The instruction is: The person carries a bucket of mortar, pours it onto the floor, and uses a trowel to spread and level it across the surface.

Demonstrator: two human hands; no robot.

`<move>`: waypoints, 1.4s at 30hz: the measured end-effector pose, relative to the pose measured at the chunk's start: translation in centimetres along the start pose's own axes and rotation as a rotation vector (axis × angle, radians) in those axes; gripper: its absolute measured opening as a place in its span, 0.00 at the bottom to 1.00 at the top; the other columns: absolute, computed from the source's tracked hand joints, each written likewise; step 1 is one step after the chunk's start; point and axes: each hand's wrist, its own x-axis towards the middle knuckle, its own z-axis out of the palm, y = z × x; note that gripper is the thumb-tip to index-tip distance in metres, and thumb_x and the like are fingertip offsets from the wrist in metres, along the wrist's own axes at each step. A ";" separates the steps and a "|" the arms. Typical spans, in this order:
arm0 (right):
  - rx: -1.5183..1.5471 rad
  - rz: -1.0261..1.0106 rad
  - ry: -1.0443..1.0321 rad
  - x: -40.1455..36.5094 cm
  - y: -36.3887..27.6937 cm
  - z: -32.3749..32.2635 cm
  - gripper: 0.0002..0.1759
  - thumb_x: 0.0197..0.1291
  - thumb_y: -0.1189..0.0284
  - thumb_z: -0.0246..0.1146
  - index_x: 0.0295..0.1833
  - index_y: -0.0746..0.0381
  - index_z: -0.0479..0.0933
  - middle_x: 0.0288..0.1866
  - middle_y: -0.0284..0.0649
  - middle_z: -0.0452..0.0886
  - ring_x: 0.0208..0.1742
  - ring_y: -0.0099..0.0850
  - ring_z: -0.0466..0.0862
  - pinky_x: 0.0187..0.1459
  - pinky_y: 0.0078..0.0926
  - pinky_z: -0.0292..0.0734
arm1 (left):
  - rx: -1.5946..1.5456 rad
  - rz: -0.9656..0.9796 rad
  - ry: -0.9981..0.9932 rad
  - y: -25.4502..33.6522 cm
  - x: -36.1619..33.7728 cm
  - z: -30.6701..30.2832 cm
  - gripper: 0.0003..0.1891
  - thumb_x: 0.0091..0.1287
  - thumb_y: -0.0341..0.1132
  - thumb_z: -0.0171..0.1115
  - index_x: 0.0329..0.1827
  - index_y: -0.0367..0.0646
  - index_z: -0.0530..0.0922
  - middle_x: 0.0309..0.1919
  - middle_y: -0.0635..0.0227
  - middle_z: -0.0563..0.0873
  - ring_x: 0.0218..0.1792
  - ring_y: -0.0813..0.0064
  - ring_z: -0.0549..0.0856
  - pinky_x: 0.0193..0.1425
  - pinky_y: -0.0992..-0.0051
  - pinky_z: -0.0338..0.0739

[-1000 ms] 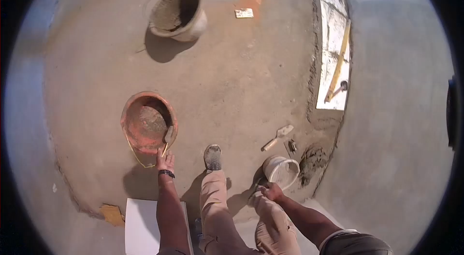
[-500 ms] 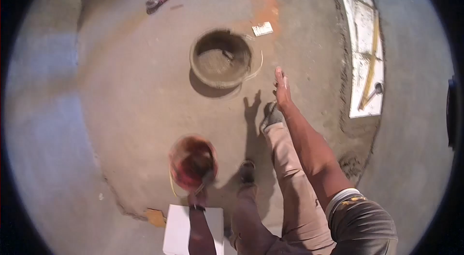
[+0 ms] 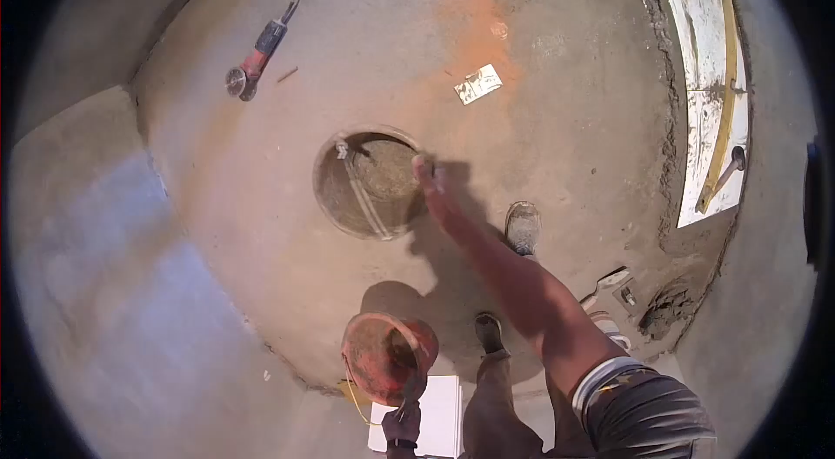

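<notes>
My left hand (image 3: 402, 424), a dark band at its wrist, is closed on the rim of an orange bucket (image 3: 370, 346). The bucket tips toward me, its dirty inside showing, and a yellowish handle hangs at its left. My right arm reaches forward, and my right hand (image 3: 435, 185) is at the right rim of a large dark bucket (image 3: 323, 198) on the floor, fingers stretched out. Grey-brown material (image 3: 387, 172) lies inside that bucket. Its pale handle (image 3: 364, 198) lies slantwise across the opening.
An angle grinder (image 3: 258, 59) with a cord lies at the far left. A white card (image 3: 478, 84) sits near orange powder (image 3: 481, 20). At the right, a long white board (image 3: 703, 120) carries a yellow strip and a tool. A white box (image 3: 442, 415) stands beside my legs.
My right hand has moved left to the dark bucket's rim. That bucket's handle has swung from outside the right edge to across the opening. The orange bucket stays in my left hand.
</notes>
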 end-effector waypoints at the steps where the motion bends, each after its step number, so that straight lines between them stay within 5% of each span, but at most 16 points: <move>1: -0.110 0.066 0.093 0.3 -1.2 -0.5 0.47 0.62 0.38 0.57 0.65 0.72 0.67 0.57 0.50 0.77 0.61 0.37 0.74 0.65 0.35 0.66 | -0.335 -0.059 0.001 -0.9 0.6 -0.8 0.12 0.64 0.22 0.54 0.48 0.25 0.78 0.45 0.48 0.84 0.41 0.59 0.85 0.44 0.61 0.84; 5: -0.363 -0.184 -0.095 2.4 -1.9 -3.3 0.56 0.58 0.36 0.60 0.72 0.73 0.56 0.65 0.64 0.68 0.68 0.52 0.69 0.69 0.41 0.60 | -1.296 -0.351 -0.088 8.2 -1.2 -1.3 0.17 0.66 0.35 0.52 0.53 0.35 0.76 0.49 0.53 0.84 0.49 0.58 0.84 0.50 0.61 0.82; 7: -0.533 -0.228 -0.189 0.5 -3.4 -2.6 0.61 0.55 0.36 0.62 0.74 0.74 0.48 0.70 0.65 0.61 0.72 0.51 0.63 0.72 0.41 0.57 | -1.356 -0.295 -0.261 8.3 0.0 -2.2 0.18 0.66 0.35 0.53 0.57 0.40 0.76 0.52 0.55 0.83 0.51 0.58 0.83 0.51 0.63 0.81; 11: -0.714 -0.418 -0.410 -3.4 -5.5 0.8 0.67 0.50 0.37 0.68 0.77 0.71 0.41 0.75 0.66 0.53 0.76 0.52 0.57 0.74 0.42 0.54 | -0.837 0.134 -0.135 16.5 -1.2 -0.2 0.13 0.70 0.29 0.50 0.53 0.34 0.77 0.51 0.57 0.84 0.55 0.63 0.82 0.64 0.61 0.75; 13: -1.414 -0.208 -0.257 -6.2 -7.5 3.0 0.69 0.47 0.38 0.70 0.77 0.71 0.40 0.75 0.67 0.52 0.76 0.55 0.57 0.74 0.44 0.55 | -1.245 -0.087 -0.133 15.6 1.3 -0.8 0.17 0.64 0.31 0.53 0.56 0.39 0.76 0.54 0.57 0.82 0.52 0.63 0.82 0.61 0.62 0.77; 16: -1.466 -0.209 0.117 -4.5 -2.8 2.4 0.69 0.45 0.39 0.72 0.77 0.71 0.41 0.74 0.66 0.56 0.76 0.55 0.59 0.73 0.43 0.58 | -1.264 0.024 -0.405 14.4 2.9 -2.7 0.13 0.69 0.33 0.53 0.52 0.38 0.78 0.49 0.59 0.85 0.54 0.62 0.82 0.63 0.56 0.75; 19: -0.845 0.118 0.100 -1.5 -2.5 -0.9 0.66 0.47 0.42 0.73 0.76 0.71 0.43 0.73 0.64 0.59 0.74 0.54 0.63 0.71 0.42 0.61 | -1.204 -0.114 -0.424 15.5 5.4 -3.6 0.16 0.67 0.35 0.54 0.55 0.41 0.76 0.50 0.61 0.85 0.54 0.61 0.82 0.61 0.55 0.77; 21: -0.769 0.093 0.114 0.3 0.6 -3.8 0.45 0.50 0.50 0.73 0.65 0.69 0.68 0.55 0.58 0.79 0.57 0.49 0.80 0.56 0.42 0.74 | -1.253 -0.501 -0.009 22.5 0.0 -2.5 0.10 0.69 0.32 0.53 0.52 0.46 0.76 0.40 0.64 0.82 0.33 0.68 0.79 0.38 0.68 0.79; 22: -0.765 0.219 -0.021 0.7 -0.6 -5.3 0.36 0.51 0.52 0.73 0.58 0.67 0.76 0.47 0.56 0.84 0.49 0.47 0.85 0.50 0.43 0.77 | -1.256 -0.496 -0.035 23.0 0.5 -2.4 0.10 0.69 0.32 0.53 0.52 0.46 0.76 0.40 0.64 0.82 0.33 0.68 0.79 0.38 0.68 0.79; 24: -0.571 0.125 0.280 0.8 1.9 -7.3 0.27 0.51 0.52 0.72 0.45 0.65 0.83 0.35 0.52 0.86 0.38 0.47 0.86 0.42 0.44 0.78 | -1.220 -0.443 -0.095 25.0 1.5 -3.1 0.11 0.69 0.33 0.53 0.52 0.46 0.76 0.41 0.64 0.83 0.35 0.67 0.79 0.39 0.66 0.79; 29: -1.144 -0.079 0.615 -7.2 -9.6 -15.2 0.29 0.44 0.52 0.72 0.37 0.69 0.81 0.33 0.57 0.84 0.39 0.50 0.86 0.43 0.46 0.78 | -1.171 -0.248 -0.252 30.8 1.3 -5.6 0.13 0.68 0.34 0.53 0.53 0.45 0.76 0.44 0.63 0.83 0.39 0.65 0.81 0.42 0.64 0.79; 30: -1.091 0.081 0.582 -9.7 -14.4 -16.6 0.27 0.43 0.54 0.71 0.36 0.70 0.81 0.36 0.59 0.83 0.41 0.52 0.85 0.44 0.47 0.78 | -1.163 -0.198 -0.284 32.4 1.2 -5.9 0.13 0.68 0.35 0.53 0.53 0.45 0.75 0.44 0.63 0.83 0.40 0.64 0.81 0.43 0.63 0.80; 33: -1.023 -0.131 0.888 -13.3 -19.0 -24.8 0.33 0.46 0.57 0.69 0.49 0.77 0.75 0.45 0.66 0.80 0.51 0.58 0.81 0.52 0.46 0.77 | -1.116 -0.058 -0.347 37.1 0.6 -7.0 0.14 0.67 0.36 0.52 0.54 0.45 0.75 0.46 0.63 0.84 0.42 0.63 0.82 0.45 0.62 0.80; 34: -1.131 0.172 0.764 -15.1 -23.4 -26.7 0.37 0.48 0.59 0.68 0.55 0.79 0.71 0.49 0.68 0.79 0.55 0.58 0.80 0.56 0.46 0.75 | -1.091 -0.017 -0.360 38.8 0.4 -7.2 0.14 0.67 0.36 0.52 0.54 0.44 0.75 0.46 0.63 0.84 0.43 0.63 0.82 0.46 0.61 0.80; 36: -0.945 -0.058 1.127 -17.3 -25.4 -31.2 0.47 0.50 0.62 0.68 0.68 0.79 0.58 0.56 0.66 0.76 0.58 0.57 0.78 0.60 0.45 0.73 | -1.035 0.057 -0.385 42.5 -0.1 -7.0 0.15 0.67 0.37 0.52 0.55 0.44 0.75 0.47 0.63 0.84 0.45 0.62 0.82 0.47 0.60 0.80; 42: -0.797 0.031 1.327 -26.7 -38.1 -37.5 0.32 0.52 0.69 0.67 0.60 0.73 0.64 0.48 0.63 0.79 0.52 0.59 0.80 0.53 0.48 0.75 | -0.847 0.148 -0.325 49.1 -2.7 -5.1 0.17 0.66 0.39 0.52 0.56 0.43 0.74 0.50 0.62 0.85 0.50 0.60 0.84 0.51 0.57 0.80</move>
